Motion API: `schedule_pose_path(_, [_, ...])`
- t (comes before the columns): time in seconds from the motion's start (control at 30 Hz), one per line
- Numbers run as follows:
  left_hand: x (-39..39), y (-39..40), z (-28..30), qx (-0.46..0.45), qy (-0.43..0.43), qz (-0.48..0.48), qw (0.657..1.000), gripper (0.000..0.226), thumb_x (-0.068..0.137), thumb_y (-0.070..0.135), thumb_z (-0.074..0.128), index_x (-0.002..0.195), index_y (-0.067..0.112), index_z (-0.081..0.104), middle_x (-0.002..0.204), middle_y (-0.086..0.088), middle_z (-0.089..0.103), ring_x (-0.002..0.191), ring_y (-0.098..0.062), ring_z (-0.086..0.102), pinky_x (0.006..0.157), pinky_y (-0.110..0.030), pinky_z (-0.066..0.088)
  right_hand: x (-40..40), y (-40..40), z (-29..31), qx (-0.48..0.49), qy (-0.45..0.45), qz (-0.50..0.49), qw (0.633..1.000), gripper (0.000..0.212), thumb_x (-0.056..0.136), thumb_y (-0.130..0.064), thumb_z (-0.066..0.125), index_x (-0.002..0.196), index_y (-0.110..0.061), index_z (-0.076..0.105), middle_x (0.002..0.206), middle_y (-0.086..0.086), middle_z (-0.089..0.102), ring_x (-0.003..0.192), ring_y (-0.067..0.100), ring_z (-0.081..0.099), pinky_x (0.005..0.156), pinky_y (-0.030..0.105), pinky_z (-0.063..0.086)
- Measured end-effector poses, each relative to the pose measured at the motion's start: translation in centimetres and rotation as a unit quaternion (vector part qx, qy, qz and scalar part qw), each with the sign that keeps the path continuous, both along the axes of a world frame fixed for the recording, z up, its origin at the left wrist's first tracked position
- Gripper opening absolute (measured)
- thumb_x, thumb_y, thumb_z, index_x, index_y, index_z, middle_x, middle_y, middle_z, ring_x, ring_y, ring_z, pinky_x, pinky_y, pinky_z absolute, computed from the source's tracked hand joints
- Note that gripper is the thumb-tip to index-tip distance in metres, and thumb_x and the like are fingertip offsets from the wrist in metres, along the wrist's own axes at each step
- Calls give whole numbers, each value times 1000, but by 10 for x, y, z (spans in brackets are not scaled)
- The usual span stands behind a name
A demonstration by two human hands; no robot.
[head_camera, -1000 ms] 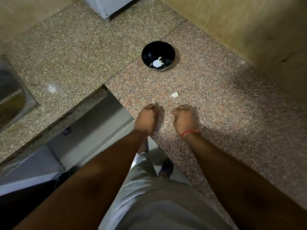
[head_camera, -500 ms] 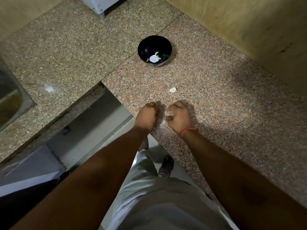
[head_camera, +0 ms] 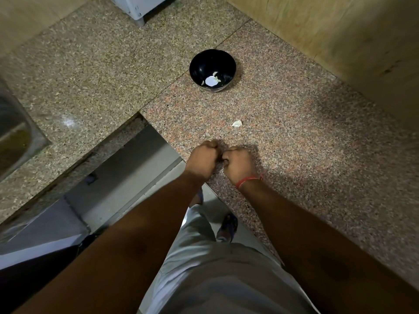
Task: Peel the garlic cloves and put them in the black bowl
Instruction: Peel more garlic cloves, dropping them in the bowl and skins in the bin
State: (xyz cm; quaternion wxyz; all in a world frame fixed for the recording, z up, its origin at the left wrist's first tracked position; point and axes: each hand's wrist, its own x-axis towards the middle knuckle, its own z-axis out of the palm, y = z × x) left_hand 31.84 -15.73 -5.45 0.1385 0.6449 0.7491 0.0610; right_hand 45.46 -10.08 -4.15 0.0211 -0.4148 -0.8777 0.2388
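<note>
Head view: left hand (head_camera: 202, 160) and right hand (head_camera: 238, 164) sit side by side over the near edge of the granite surface (head_camera: 306, 141), knuckles toward the camera, nearly touching. Fingers of both are curled in tight. Whatever sits between them is hidden, so I cannot tell if either holds a clove. Red thread (head_camera: 247, 181) on the right wrist.

Bowl (head_camera: 212, 70) stands upright further back on the surface, well apart from the hands. Pale garlic pieces (head_camera: 212, 80) lie at its bottom; count unclear. One pale scrap (head_camera: 236, 123), peel or clove, lies on the surface between bowl and hands, nearer the hands. A smaller fleck (head_camera: 207, 133) lies just beyond the left hand.

Steel sink (head_camera: 13, 137) at the left edge. White appliance corner (head_camera: 138, 5) at top. Grey shorts (head_camera: 217, 268) and a sandal (head_camera: 227, 225) below.
</note>
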Motion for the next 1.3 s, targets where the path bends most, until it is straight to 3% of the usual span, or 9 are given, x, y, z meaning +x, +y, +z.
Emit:
schedule_pose_path(0.23, [6,-4,8,-13,14,-8,1000,21,96,13,58,113,10,69,112,-11,65,105,-31,61,90,-44,55,-1,-2,3,-5,-10,25,1000,20,87,2,59,85,-12,74,86,9,68,78,26,64,77,36,57])
schedule_pose_path(0.4, [6,-25,8,-35,25,5,999,35,98,10,53,133,6,59,131,-16,60,120,-33,55,99,-41,49,6,-8,-2,-4,-28,26,999,20,85,-3,61,77,-18,70,78,6,63,75,24,61,68,29,50])
schedule_pose_path(0.53, [11,-50,7,-30,25,8,999,43,96,8,56,139,7,54,137,-15,57,124,-31,51,100,-36,45,3,-29,-5,4,-7,33,999,13,88,-10,66,87,-18,76,80,5,66,76,23,63,69,29,53])
schedule_pose_path(0.7, [12,-88,3,-22,-24,94,995,45,76,-10,64,116,10,68,119,-11,64,111,-29,58,88,-34,47,-5,-67,-17,-39,51,36,997,11,78,-9,66,76,-14,76,78,8,72,73,27,66,67,25,46])
schedule_pose_path(0.8, [11,-114,-5,17,-96,235,967,37,74,-16,58,98,9,72,101,-9,68,93,-27,63,75,-28,47,-9,-86,-20,-109,145,-38,983,20,74,-2,71,85,-14,83,84,2,79,76,16,72,76,21,55])
schedule_pose_path(0.93, [10,-125,-6,67,-192,319,926,26,83,-11,57,91,9,72,94,-5,71,85,-20,62,77,-29,53,-10,-74,-7,-100,226,-159,956,21,75,3,76,85,-13,83,83,1,79,71,12,73,75,29,62])
schedule_pose_path(1.1, [22,-99,8,107,-267,297,910,26,85,-11,53,78,11,66,85,-5,73,81,-18,66,73,-27,49,-7,-30,1,-60,222,-232,945,21,78,3,77,87,-15,82,87,-1,79,73,9,73,83,34,63])
schedule_pose_path(1.23, [23,-77,10,92,-269,305,909,27,87,-6,50,79,13,67,79,-3,69,74,-20,63,70,-31,51,-12,-18,-1,-32,159,-169,972,22,80,6,72,87,-12,82,92,4,79,78,13,71,87,21,56])
schedule_pose_path(1.3, [20,-73,7,74,-255,307,914,27,87,-7,53,82,15,67,80,-1,68,75,-20,63,71,-30,52,-13,-18,-6,-14,136,-114,984,24,80,9,68,89,-8,82,95,9,79,85,22,73,91,26,56])
